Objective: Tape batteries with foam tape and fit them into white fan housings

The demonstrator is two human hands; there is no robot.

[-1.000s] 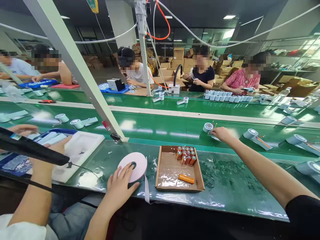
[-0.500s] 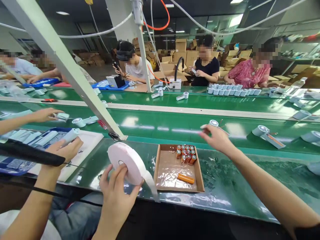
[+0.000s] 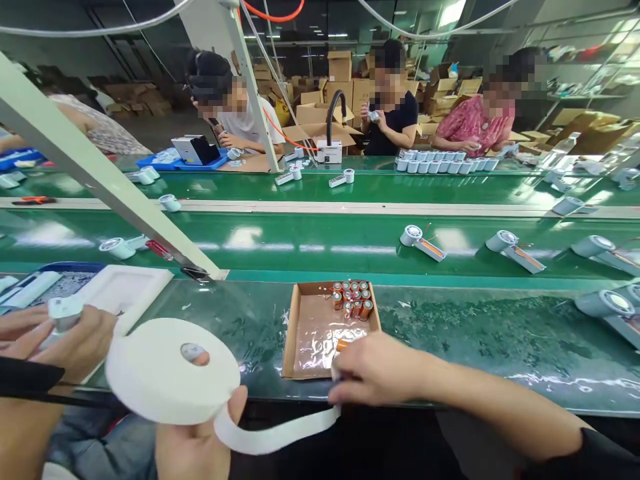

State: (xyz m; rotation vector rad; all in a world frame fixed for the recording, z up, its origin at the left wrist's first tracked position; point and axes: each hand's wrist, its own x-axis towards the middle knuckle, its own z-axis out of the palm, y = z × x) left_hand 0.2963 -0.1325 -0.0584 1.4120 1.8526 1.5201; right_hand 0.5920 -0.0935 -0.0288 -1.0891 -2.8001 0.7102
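My left hand (image 3: pixel 193 450) is closed on a big roll of white foam tape (image 3: pixel 160 383), lifted off the bench, one fingertip showing through the core. A loose strip of tape (image 3: pixel 280 435) runs from the roll to my right hand (image 3: pixel 375 370), which pinches its free end. That hand hovers over the near edge of an open cardboard box (image 3: pixel 291 333). The box holds several orange batteries (image 3: pixel 351 300) standing at its far end, and one lying battery (image 3: pixel 343 345) half hidden by my fingers.
A co-worker's hands (image 3: pixel 60 340) at the left hold a small white part (image 3: pixel 65 310) over a white tray (image 3: pixel 125 287). White round parts (image 3: pixel 417 240) ride the green belt (image 3: pixel 320 243). A slanted post (image 3: pixel 100 177) crosses the left. People sit opposite.
My left hand has lifted the tape roll off the bench toward me. My right hand has left the white part on the belt, come back and taken the tape's free end.
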